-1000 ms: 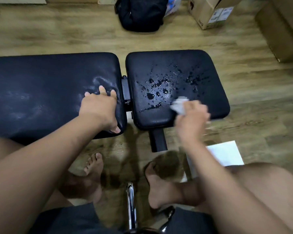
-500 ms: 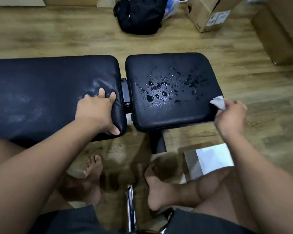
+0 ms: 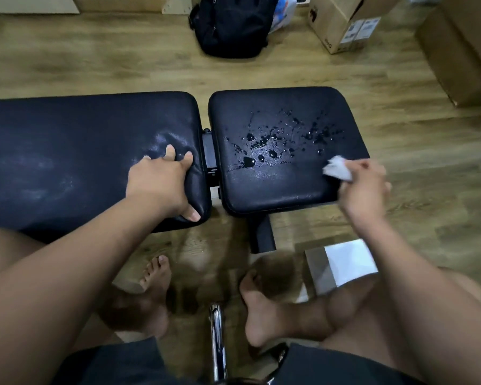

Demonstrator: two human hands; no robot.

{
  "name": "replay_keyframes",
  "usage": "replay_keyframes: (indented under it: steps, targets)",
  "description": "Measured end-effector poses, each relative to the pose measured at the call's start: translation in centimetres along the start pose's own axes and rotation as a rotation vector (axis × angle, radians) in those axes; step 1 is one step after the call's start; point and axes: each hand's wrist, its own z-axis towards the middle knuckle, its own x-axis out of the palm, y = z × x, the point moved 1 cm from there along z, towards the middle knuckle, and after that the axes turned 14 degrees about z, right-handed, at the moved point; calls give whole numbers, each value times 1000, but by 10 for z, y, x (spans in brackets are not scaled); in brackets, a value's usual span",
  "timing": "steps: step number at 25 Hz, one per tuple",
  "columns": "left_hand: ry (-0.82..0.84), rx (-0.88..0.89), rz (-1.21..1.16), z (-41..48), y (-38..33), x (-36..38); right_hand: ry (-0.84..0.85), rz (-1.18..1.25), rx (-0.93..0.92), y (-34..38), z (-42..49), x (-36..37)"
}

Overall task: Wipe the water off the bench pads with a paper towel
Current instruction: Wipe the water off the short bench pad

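Your left hand lies palm-down on the near right corner of the long bench pad at centre-left of the frame; its fingers are spread over the top surface while the thumb hooks down over the near edge, and the forearm runs straight back to the lower left; your right hand sits at the right edge of the short bench pad in the centre-right, wrist bent, arm reaching in from the lower right; its fingers are curled together and pinch a crumpled paper towel, which touches the pad's right margin; the hand is slightly blurred; water droplets are scattered across the middle and upper part of the short pad, just left of the towel; a thin wet streak shows below them; a white sheet lies on the wooden floor in the lower right, beside your right leg; a black backpack and a cardboard box sit at the top of the frame.
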Motion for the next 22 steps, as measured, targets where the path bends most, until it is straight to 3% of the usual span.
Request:
replay_keyframes:
  steps: [2,4,6,10,11,17,20,22]
  targets:
    - [7,-10,7,2,-2,-1,-81,52,190,-30,19,-27]
    - [21,-12,12,5,-3,-3,-69,79,214,-5,6,-9]
    - [27,-8,8,3,-2,-5,57,40,-5,53,-29,33]
    - [3,-6,13,-2,-1,-4,416,57,-644,145,-93,80]
    - [3,-8,12,-2,0,-3,416,77,-637,133,-82,72]
    - [4,-5,32,3,1,-3,80,-33,10,-35,35,-28]
    - [41,-18,37,5,-5,-5,4,56,95,-8,15,-6]
    - [55,-26,4,5,-5,-8,59,110,-53,50,-16,35]
